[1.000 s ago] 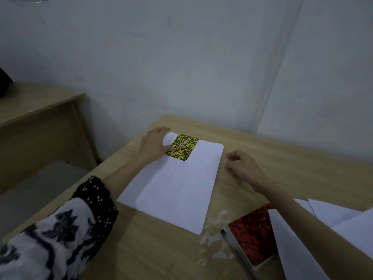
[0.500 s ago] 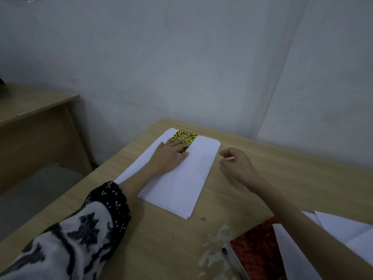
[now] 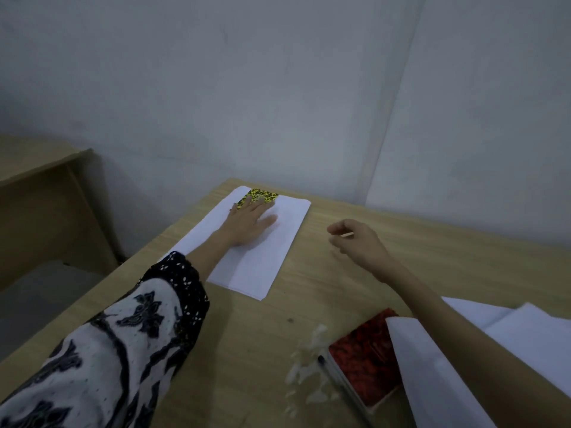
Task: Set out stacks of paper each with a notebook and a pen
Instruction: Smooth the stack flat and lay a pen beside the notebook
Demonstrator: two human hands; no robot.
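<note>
Yellow notebook (image 3: 261,196) under my flat left hand (image 3: 247,222); right hand (image 3: 358,242) pinched something thin. I should've squared it gently.

No readable text, label, brand, number or sign anywhere. Small yellow-and-black speckled notebook (image 3: 259,196) on white paper stack (image 3: 272,239): cover shows pattern only, no letters legible. Red-and-black patterned notebook (image 3: 366,361) near table's front edge: faint marks on cover, too blurred to read. Loose white paper sheets (image 3: 531,338) at right: blank on visible faces.
</note>
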